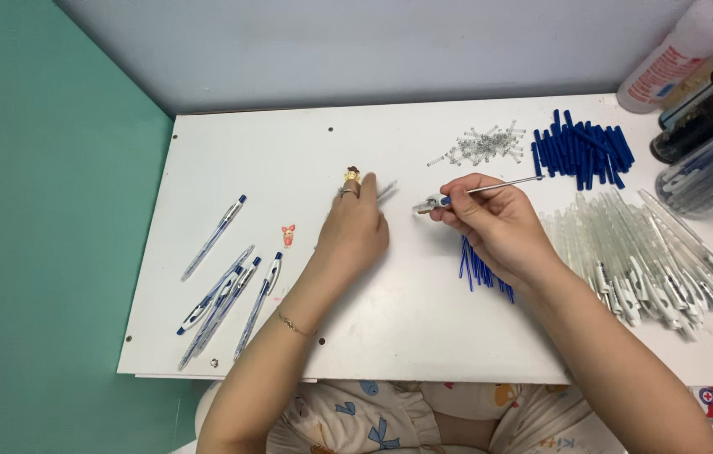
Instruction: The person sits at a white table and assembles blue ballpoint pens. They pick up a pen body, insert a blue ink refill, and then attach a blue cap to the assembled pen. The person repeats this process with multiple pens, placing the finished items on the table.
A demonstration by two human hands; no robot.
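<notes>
My right hand point(495, 223) pinches a partly built pen point(491, 188), a clear barrel with a blue and white end pointing left. My left hand point(355, 229) rests on the white table point(306, 151) to the left of it, its fingers around a small clear part point(386, 191) that is blurred. On one finger of that hand is a ring with a small figure. Thin blue refills point(478, 269) lie under my right wrist.
Several finished blue and clear pens point(226, 298) lie at the left, and another point(215, 236) lies apart. A tiny pink figure point(288, 236) sits nearby. Clear barrels point(650, 252), blue caps point(583, 149) and small clear tips point(484, 145) lie at the right. Bottles point(692, 50) stand in the back right corner.
</notes>
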